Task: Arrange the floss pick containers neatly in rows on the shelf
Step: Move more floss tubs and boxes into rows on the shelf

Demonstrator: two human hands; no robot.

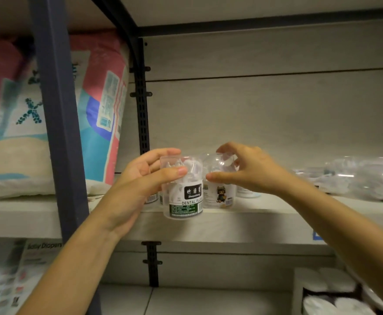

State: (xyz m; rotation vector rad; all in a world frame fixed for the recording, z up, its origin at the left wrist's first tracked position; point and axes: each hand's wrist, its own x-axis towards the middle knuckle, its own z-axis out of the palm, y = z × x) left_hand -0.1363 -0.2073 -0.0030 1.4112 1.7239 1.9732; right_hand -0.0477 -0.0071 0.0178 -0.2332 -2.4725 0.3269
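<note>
Two bare forearms reach up from the bottom edge, cut off below the elbows. The left hand (140, 176) grips a clear floss tub with a green label (183, 201) near its top: the thumb lies across the front and the fingers curl round the back, partly seen through the plastic. This tub sits at the front of the grey shelf (231, 226), and whether its base rests on the board or hangs just above it cannot be told.

The right hand (247, 169) holds a second tub with a cartoon label (220, 194) just beside the first. Its fingers curl over the lid and the thumb presses the side, so the lid itself is mostly hidden. That tub stands on the shelf.

Behind the left wrist a sliver of another tub (152, 198) shows, and one more (247, 191) peeks out under the right hand; both labels are unreadable. Further right lie blurred clear packs (363, 176) whose contents are hard to make out.

A dark post (58, 121) cuts across pink and blue diaper bags (99, 105) on the left. Below, a diaper box (27, 269) and white rolls (329, 292) are cut off by the frame edges.
</note>
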